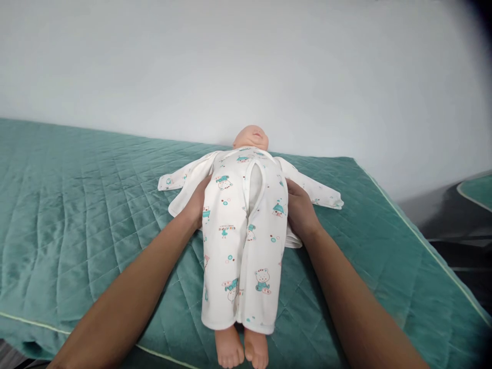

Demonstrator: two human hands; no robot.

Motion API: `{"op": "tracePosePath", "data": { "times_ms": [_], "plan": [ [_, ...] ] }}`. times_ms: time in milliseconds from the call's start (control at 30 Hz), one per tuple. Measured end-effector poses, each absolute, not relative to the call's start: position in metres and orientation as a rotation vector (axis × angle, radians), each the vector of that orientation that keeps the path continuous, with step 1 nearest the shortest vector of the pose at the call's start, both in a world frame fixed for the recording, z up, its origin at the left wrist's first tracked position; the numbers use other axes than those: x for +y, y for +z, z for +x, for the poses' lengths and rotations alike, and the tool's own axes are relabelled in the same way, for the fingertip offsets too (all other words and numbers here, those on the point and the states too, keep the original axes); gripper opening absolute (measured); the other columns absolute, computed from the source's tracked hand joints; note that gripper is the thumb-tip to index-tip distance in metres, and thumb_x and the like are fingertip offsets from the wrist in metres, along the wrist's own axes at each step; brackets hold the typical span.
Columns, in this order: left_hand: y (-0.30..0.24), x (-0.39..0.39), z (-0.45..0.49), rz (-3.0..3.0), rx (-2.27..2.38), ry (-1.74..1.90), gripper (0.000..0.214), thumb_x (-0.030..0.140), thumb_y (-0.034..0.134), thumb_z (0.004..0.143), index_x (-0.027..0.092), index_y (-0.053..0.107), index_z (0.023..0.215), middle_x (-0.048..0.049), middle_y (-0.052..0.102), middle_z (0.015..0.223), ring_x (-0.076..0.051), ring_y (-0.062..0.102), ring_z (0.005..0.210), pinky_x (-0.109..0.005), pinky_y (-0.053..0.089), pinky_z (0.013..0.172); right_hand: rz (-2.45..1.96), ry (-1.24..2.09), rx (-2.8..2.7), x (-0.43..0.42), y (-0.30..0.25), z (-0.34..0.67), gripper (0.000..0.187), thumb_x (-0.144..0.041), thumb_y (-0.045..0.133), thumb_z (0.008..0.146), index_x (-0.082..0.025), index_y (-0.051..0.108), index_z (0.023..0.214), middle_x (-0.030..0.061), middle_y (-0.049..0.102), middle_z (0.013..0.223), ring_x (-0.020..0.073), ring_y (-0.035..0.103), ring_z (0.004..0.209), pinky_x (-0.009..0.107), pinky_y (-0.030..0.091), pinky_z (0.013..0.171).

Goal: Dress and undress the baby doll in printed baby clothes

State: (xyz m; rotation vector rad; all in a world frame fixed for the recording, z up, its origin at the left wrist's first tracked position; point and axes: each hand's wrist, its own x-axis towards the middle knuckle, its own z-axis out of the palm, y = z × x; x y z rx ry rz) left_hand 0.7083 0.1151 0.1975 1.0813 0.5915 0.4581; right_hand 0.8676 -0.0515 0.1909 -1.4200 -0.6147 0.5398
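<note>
A baby doll (pixel 251 137) lies on its back, head away from me and bare feet (pixel 229 349) towards me. White printed baby trousers (pixel 262 251) with a split crotch cover its legs and reach up over its belly. Beneath them a matching long-sleeved top (pixel 313 190) spreads out, its sleeves stretched to both sides. My left hand (pixel 199 202) grips the left side of the trousers at hip height, and my right hand (pixel 301 207) grips the right side. Both hands are closed, with their fingertips hidden behind the cloth.
A green quilted cover (pixel 96 215) lies under the doll, with pale piping along its edge. A light wall (pixel 172 66) rises just behind the doll's head. Another green padded surface (pixel 478 190) shows at the far right, beyond a dark gap.
</note>
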Motion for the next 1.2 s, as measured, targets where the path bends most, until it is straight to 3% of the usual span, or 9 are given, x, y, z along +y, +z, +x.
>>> {"op": "tracePosePath", "data": {
  "times_ms": [167,267,400,600,700,833,1000,1200],
  "plan": [
    [0.197,0.117,0.702,1.094,0.563,0.493,0.027,0.031,0.069,0.075,0.017,0.074,0.097,-0.0049,0.076,0.088,-0.024,0.070,0.091,-0.036,0.055,0.088,-1.283,0.652,-0.594,-0.057,0.189,0.870,0.044,-0.031,0.071,0.077,-0.022,0.068,0.120,0.0046,0.075,0.116,0.0267,0.070,0.108,0.044,0.055,0.097],
    [0.193,0.118,0.697,1.224,0.520,0.570,0.036,0.027,0.066,0.075,0.017,0.072,0.109,-0.0062,0.077,0.104,-0.027,0.069,0.099,-0.042,0.053,0.096,-1.280,0.651,-0.612,-0.060,0.189,0.869,0.036,-0.044,0.066,0.086,-0.023,0.069,0.116,0.0044,0.074,0.118,0.0263,0.068,0.111,0.045,0.053,0.101],
    [0.181,0.118,0.687,1.446,0.537,0.756,0.042,0.020,0.062,0.075,0.018,0.068,0.117,-0.0069,0.073,0.119,-0.026,0.065,0.111,-0.043,0.048,0.104,-1.478,0.435,-0.686,-0.061,0.189,0.863,0.039,-0.052,0.061,0.091,-0.024,0.068,0.118,0.0037,0.071,0.125,0.0262,0.062,0.122,0.047,0.048,0.109],
    [0.177,0.078,0.629,1.782,0.672,0.916,0.024,0.030,0.055,0.093,0.022,0.066,0.112,-0.0058,0.069,0.117,-0.022,0.064,0.109,-0.038,0.049,0.098,-1.624,0.049,-0.955,-0.098,0.193,0.809,0.047,-0.038,0.061,0.096,-0.030,0.053,0.141,0.0033,0.049,0.153,0.0237,0.044,0.143,0.050,0.034,0.122],
    [0.174,0.036,0.580,1.915,0.642,0.889,0.016,0.031,0.055,0.096,0.023,0.067,0.101,-0.0040,0.068,0.105,-0.018,0.063,0.099,-0.033,0.050,0.089,-1.632,-0.044,-1.303,-0.132,0.196,0.763,0.042,-0.025,0.063,0.094,-0.029,0.055,0.135,0.0052,0.046,0.156,0.0257,0.037,0.148,0.053,0.033,0.122],
    [0.161,-0.014,0.531,1.979,0.569,0.767,0.014,0.025,0.057,0.096,0.025,0.063,0.108,-0.0034,0.064,0.109,-0.017,0.062,0.101,-0.031,0.050,0.089,-1.679,-0.120,-1.565,-0.163,0.197,0.712,0.036,-0.015,0.061,0.091,-0.026,0.056,0.126,0.0068,0.061,0.140,0.0250,0.046,0.141,0.055,0.030,0.121],
    [0.148,-0.040,0.523,2.240,0.556,0.807,0.032,0.013,0.050,0.094,0.023,0.056,0.124,-0.0083,0.059,0.119,-0.021,0.057,0.113,-0.039,0.046,0.100,-1.907,0.014,-1.580,-0.171,0.210,0.676,0.029,-0.016,0.055,0.095,-0.026,0.057,0.123,0.0044,0.067,0.129,0.0231,0.052,0.134,0.055,0.027,0.121],
    [0.164,-0.036,0.535,2.173,0.541,0.797,0.016,0.013,0.047,0.095,0.020,0.059,0.103,-0.0049,0.064,0.100,-0.019,0.060,0.096,-0.035,0.048,0.088,-2.125,0.047,-1.502,-0.168,0.226,0.653,0.034,-0.017,0.056,0.095,-0.023,0.056,0.128,0.0075,0.064,0.133,0.0251,0.056,0.127,0.055,0.030,0.117]
  ]
}}
